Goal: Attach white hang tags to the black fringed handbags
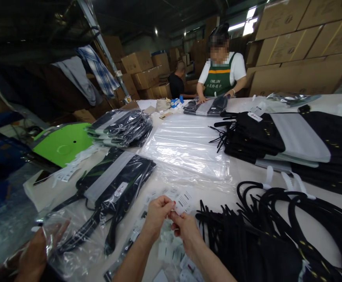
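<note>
In the middle foreground, my left hand (158, 214) pinches a small white printed tag (183, 201) at its left edge. My right hand (187, 228) meets it from the right, fingers closed at the tag's lower edge. A red spot shows by my left fingertips. Under and around my hands lie many loose white tags (171, 250), some in clear wrapping. To the right is a heap of black fabric items (241, 246) with cords and loop straps. Beyond my hands, clear plastic bags (185, 145) lie in a flat pile.
At left, another person's hand (34, 250) touches a bagged black item (114, 176). A bagged stack (120, 125) and a green panel (65, 145) lie behind. Black items with a pale band (300, 137) are piled right. A person in a green apron (220, 78) works across the table.
</note>
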Demonstrator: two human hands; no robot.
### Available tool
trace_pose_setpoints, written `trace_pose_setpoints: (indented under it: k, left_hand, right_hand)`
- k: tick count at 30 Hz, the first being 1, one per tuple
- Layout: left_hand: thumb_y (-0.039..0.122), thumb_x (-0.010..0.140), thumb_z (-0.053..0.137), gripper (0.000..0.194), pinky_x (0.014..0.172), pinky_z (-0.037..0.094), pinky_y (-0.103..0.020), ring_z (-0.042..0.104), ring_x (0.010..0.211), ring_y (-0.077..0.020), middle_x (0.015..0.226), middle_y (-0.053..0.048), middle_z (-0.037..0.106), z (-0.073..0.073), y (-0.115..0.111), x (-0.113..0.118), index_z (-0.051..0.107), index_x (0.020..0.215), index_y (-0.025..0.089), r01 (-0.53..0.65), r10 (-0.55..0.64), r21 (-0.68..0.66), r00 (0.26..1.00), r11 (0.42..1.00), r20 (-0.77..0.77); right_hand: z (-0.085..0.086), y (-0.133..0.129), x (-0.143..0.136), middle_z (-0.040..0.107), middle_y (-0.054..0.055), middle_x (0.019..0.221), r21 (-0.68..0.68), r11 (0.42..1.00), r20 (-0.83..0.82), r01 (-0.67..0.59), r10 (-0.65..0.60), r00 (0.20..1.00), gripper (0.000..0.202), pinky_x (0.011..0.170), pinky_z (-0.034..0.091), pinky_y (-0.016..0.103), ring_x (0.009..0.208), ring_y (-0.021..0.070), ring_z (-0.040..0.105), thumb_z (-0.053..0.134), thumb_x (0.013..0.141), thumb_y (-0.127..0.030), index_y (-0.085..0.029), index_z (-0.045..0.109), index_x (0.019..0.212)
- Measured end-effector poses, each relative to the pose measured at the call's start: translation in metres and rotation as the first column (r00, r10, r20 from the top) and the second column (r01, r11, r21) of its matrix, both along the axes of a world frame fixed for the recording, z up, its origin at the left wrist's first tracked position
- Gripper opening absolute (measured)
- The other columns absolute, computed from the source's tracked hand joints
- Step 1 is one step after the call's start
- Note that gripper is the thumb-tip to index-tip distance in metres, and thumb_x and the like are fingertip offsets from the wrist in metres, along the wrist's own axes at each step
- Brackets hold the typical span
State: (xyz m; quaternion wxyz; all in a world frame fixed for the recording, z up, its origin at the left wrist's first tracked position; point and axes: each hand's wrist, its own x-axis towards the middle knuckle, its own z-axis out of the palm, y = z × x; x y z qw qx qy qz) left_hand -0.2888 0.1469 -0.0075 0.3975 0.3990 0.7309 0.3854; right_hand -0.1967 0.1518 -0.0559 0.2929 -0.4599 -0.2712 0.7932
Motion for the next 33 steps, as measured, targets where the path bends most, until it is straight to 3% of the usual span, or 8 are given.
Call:
trace_pose_setpoints:
  k: [2,4,6,13,22,27,29,33]
  left_hand:
    - [0.023,0.07,0.05,0.009,0.062,0.04,-0.027,0.054,0.066,-0.0167,0.065,-0.002,0.059,0.009,-0.006,-0.005,0.055,0.067,0.016,0.163,-0.181,-0.079,0.879,0.984,-0.441]
    - [0.017,0.069,0.054,0.012,0.075,0.041,-0.036,0.057,0.085,-0.0245,0.083,-0.009,0.063,0.013,-0.014,-0.008,0.058,0.08,0.014,0.253,-0.375,-0.279,0.544,0.926,-0.751]
    - [0.013,0.072,0.053,0.017,0.076,0.042,-0.042,0.059,0.087,-0.029,0.087,-0.014,0.064,0.012,-0.023,-0.009,0.059,0.087,0.011,0.213,-0.54,-0.497,0.289,0.841,-0.791]
    - [0.023,0.086,0.038,0.022,0.064,0.048,-0.037,0.064,0.075,-0.028,0.075,-0.013,0.067,-0.008,-0.042,-0.021,0.055,0.092,0.012,0.277,-0.721,-0.672,0.136,0.687,-0.68]
    - [0.024,0.088,0.032,0.026,0.067,0.046,-0.032,0.063,0.075,-0.0229,0.081,-0.011,0.065,-0.022,-0.061,-0.035,0.055,0.095,0.014,0.23,-0.71,-0.672,0.211,0.704,-0.671]
    - [0.027,0.079,0.049,0.017,0.074,0.043,-0.042,0.057,0.086,-0.0284,0.088,-0.011,0.062,0.0,-0.05,-0.026,0.059,0.087,0.015,0.241,-0.524,-0.473,0.231,0.847,-0.82]
    - [0.027,0.079,0.049,0.022,0.079,0.041,-0.043,0.053,0.094,-0.0287,0.098,-0.012,0.06,0.018,-0.042,-0.018,0.057,0.095,0.016,0.278,-0.335,-0.248,0.331,0.928,-0.882]
    - [0.03,0.081,0.04,0.033,0.081,0.042,-0.033,0.053,0.095,-0.0211,0.112,-0.011,0.056,0.051,-0.027,0.018,0.053,0.109,0.017,0.269,-0.08,0.213,0.776,0.939,-0.625]
  right_hand:
    - [-0.004,-0.003,-0.003,0.063,0.003,0.075,-0.058,0.995,-0.092,0.076,-0.082,0.992,0.034,0.039,0.029,0.016,0.044,0.0032,0.045,0.064,0.057,-0.044,-0.013,0.058,0.071]
    - [-0.006,-0.001,-0.004,0.065,0.004,0.076,-0.145,0.979,-0.178,0.146,-0.171,0.969,0.041,0.04,0.031,0.016,0.045,0.0045,0.049,0.069,0.051,-0.047,-0.014,0.055,0.071]
    - [-0.005,0.005,-0.005,0.064,0.003,0.067,-0.238,0.955,-0.218,0.179,-0.232,0.948,0.042,0.04,0.033,0.016,0.045,0.0063,0.05,0.071,0.05,-0.046,-0.015,0.053,0.072]
    - [0.001,0.032,-0.018,0.03,-0.012,0.033,-0.315,0.906,-0.117,0.281,-0.331,0.936,0.014,0.031,0.01,0.014,0.027,0.0007,0.018,0.057,0.07,-0.025,-0.014,0.051,0.063]
    - [0.026,0.076,-0.012,0.029,-0.011,0.034,-0.165,0.842,0.008,0.514,-0.519,0.854,0.018,0.032,0.012,0.015,0.029,0.0016,0.019,0.057,0.067,-0.025,-0.017,0.045,0.056]
    - [0.066,0.075,0.01,0.027,-0.012,0.037,0.019,0.886,-0.133,0.463,-0.457,0.88,0.019,0.033,0.012,0.015,0.032,0.001,0.018,0.062,0.063,-0.032,-0.015,0.053,0.063]
    - [0.077,0.068,0.032,0.026,-0.013,0.038,0.107,0.893,-0.147,0.436,-0.42,0.896,0.023,0.034,0.011,0.015,0.034,0.0007,0.017,0.064,0.062,-0.035,-0.014,0.055,0.066]
    - [0.086,0.043,0.085,0.026,-0.011,0.042,0.212,0.888,-0.082,0.409,-0.4,0.913,0.031,0.036,0.014,0.014,0.038,0.0012,0.019,0.066,0.062,-0.041,-0.013,0.058,0.071]
